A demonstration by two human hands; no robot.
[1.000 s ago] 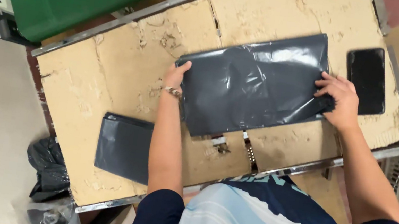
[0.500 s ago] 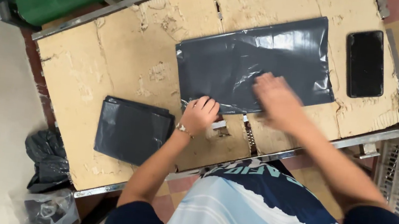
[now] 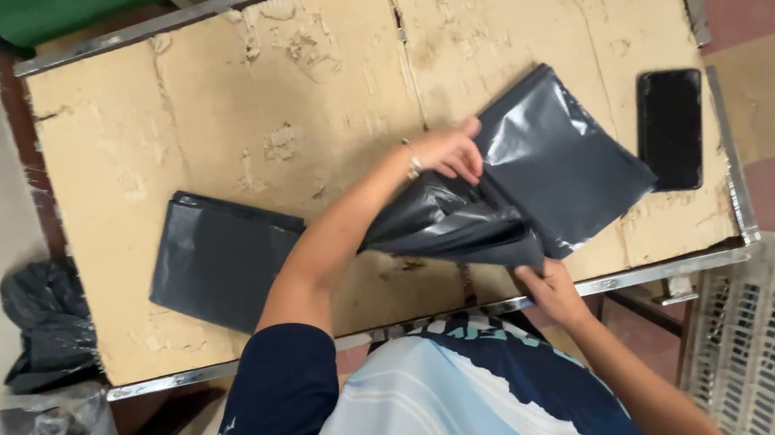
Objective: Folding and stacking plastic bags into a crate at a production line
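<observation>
Two dark grey glossy plastic mailer bags lie on the worn, peeling cardboard-covered surface (image 3: 253,98): the crinkled grey plastic bag being folded (image 3: 534,183) sits right of centre, and a flat folded grey bag (image 3: 215,259) rests well apart near the front-left edge. The left hand (image 3: 449,151) presses curled fingers on the fold; the right hand (image 3: 551,289) pinches its lifted lower corner. One flat black rectangular phone (image 3: 670,128) lies just beside

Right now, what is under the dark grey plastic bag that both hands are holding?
Under the grey plastic bag lies the worn cardboard tabletop. The left hand and right hand lift its near part. Anything beneath the flat far part, or inside the bag, is covered.
</observation>
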